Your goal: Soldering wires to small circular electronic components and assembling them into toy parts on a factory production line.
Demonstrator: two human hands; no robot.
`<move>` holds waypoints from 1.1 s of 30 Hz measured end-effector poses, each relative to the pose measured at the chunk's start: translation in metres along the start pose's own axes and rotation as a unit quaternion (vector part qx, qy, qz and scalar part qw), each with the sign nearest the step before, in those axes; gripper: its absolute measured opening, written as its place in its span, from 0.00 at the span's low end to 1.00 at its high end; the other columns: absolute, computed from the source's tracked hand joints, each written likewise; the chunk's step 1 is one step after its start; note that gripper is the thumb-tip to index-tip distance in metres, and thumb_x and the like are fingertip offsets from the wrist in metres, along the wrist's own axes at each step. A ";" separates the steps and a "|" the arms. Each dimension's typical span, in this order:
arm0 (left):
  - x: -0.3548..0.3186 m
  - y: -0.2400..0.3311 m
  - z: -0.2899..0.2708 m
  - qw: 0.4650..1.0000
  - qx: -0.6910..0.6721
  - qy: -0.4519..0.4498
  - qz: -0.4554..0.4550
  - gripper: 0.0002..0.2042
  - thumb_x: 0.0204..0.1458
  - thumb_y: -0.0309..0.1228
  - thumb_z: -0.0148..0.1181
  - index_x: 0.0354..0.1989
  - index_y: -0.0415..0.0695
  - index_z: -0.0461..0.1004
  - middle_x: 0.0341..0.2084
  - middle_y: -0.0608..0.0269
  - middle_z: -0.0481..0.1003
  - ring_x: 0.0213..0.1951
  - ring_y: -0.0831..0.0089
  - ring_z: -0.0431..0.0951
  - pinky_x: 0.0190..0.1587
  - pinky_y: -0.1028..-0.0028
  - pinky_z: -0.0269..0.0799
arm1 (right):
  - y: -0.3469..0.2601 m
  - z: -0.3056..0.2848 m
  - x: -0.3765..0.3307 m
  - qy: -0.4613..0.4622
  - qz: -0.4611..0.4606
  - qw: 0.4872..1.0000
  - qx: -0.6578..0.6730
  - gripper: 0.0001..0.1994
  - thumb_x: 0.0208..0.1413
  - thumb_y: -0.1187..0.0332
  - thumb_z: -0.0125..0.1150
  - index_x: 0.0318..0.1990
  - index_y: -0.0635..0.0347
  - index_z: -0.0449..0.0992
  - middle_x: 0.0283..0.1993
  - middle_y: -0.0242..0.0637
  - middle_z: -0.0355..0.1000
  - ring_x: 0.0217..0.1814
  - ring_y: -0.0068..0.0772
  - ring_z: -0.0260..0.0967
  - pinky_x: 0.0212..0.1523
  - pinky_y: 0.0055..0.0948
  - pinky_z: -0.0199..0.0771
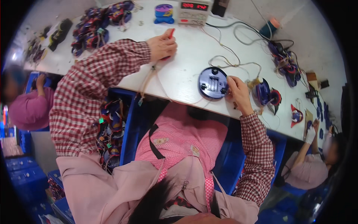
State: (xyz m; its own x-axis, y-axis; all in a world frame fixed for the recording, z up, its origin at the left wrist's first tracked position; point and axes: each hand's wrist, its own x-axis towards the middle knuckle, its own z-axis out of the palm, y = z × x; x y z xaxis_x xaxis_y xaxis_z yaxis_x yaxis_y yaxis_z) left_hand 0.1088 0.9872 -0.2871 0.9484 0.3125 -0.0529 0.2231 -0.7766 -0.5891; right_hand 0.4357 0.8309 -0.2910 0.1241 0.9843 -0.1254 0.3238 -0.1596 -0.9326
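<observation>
My left hand (162,46) is closed over a red piece (172,33) on the white table; its ends stick out past the fingers, but most of it is hidden. Thin wires (153,68) with a small connector lie just below that wrist and hang over the table's near edge. A round dark blue plastic housing (213,83) with slots in its middle is pinched at its right rim by my right hand (238,93). Beside that hand, on its right, sit another dark blue round part (262,92) and a red-and-blue part (275,97).
Wired blue-and-red assemblies (91,28) are heaped at the back left, more (285,65) at the right. A power supply (193,13) with cables and a blue container (164,14) stand at the back. Blue bins (128,127) sit below the table edge. Other people work at both sides.
</observation>
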 end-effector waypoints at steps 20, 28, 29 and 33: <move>0.006 0.074 -0.082 0.886 -0.380 0.066 -0.259 0.24 0.44 0.30 0.59 0.52 0.40 0.65 0.50 0.49 0.65 0.54 0.56 0.66 0.54 0.62 0.62 | 0.027 -0.088 -0.010 0.130 -0.104 0.956 -0.239 0.15 0.51 0.64 0.60 0.40 0.67 0.72 0.27 0.35 0.68 0.29 0.25 0.65 0.33 0.23 0.67; 0.075 0.105 -0.054 0.764 -0.518 0.090 -0.373 0.22 0.52 0.44 0.54 0.48 0.39 0.67 0.22 0.51 0.75 0.27 0.56 0.76 0.31 0.64 0.70 | 0.027 -0.061 0.033 0.252 -0.236 0.894 -0.287 0.26 0.44 0.56 0.66 0.42 0.70 0.71 0.37 0.43 0.69 0.35 0.38 0.68 0.36 0.32 0.69; 0.080 0.105 -0.054 0.759 -0.521 0.067 -0.384 0.22 0.52 0.45 0.54 0.48 0.39 0.67 0.21 0.51 0.75 0.27 0.55 0.76 0.31 0.64 0.70 | 0.025 -0.061 0.036 0.235 -0.264 0.886 -0.300 0.26 0.43 0.55 0.66 0.41 0.71 0.71 0.38 0.44 0.68 0.36 0.39 0.68 0.37 0.32 0.69; 0.090 0.113 -0.044 0.757 -0.510 0.085 -0.399 0.18 0.51 0.41 0.54 0.43 0.40 0.69 0.22 0.50 0.76 0.28 0.53 0.77 0.32 0.62 0.71 | 0.008 -0.047 0.039 0.135 -0.190 0.904 -0.358 0.23 0.44 0.55 0.64 0.36 0.71 0.72 0.35 0.47 0.70 0.33 0.44 0.69 0.35 0.34 0.69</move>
State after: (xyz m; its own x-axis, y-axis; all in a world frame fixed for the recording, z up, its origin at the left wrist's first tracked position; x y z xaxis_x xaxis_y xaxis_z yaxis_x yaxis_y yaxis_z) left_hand 0.2293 0.9038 -0.3232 0.4154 0.8976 0.1477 0.7168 -0.4230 0.5544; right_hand 0.4875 0.8649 -0.2876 0.0698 0.9397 0.3348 0.9030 0.0831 -0.4216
